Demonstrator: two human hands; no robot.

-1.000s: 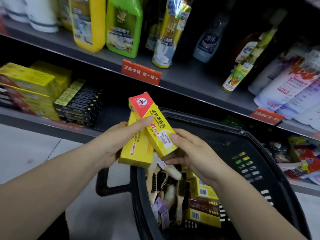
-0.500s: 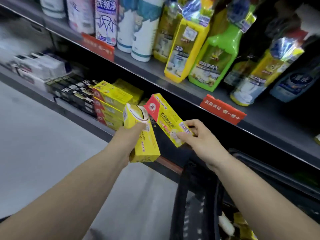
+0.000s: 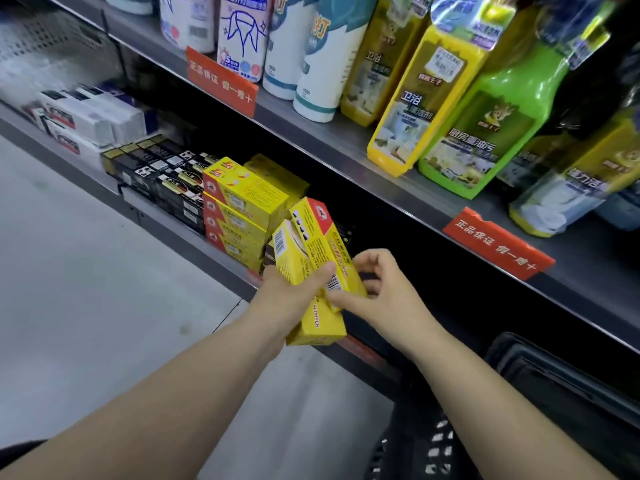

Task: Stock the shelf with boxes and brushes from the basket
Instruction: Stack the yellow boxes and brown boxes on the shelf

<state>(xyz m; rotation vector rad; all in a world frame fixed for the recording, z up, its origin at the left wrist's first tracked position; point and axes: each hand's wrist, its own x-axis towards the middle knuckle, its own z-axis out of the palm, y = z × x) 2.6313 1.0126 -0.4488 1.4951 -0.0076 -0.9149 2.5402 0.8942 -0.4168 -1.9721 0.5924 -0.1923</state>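
My left hand (image 3: 289,294) grips two yellow boxes held together, its thumb lying across both. The upper yellow box (image 3: 317,233) has a red end and tilts toward the shelf; the lower yellow box (image 3: 320,323) sticks out below my palm. My right hand (image 3: 382,289) pinches the near end of the upper box by its barcode, fingers curled. Both boxes hover just right of a stack of matching yellow boxes (image 3: 242,206) on the lower shelf (image 3: 187,239). The black basket (image 3: 526,386) shows at the lower right; its contents are out of sight.
Black boxes (image 3: 166,181) and white boxes (image 3: 93,119) sit left of the yellow stack. The upper shelf (image 3: 349,147) carries cleaner bottles and red price tags (image 3: 497,244). A dark gap opens on the lower shelf right of the stack. Grey floor lies on the left.
The two boxes, held apart in separate hands half a second ago, now sit together in my left hand and are lower, closer to the yellow stack. The basket has slid toward the lower right.
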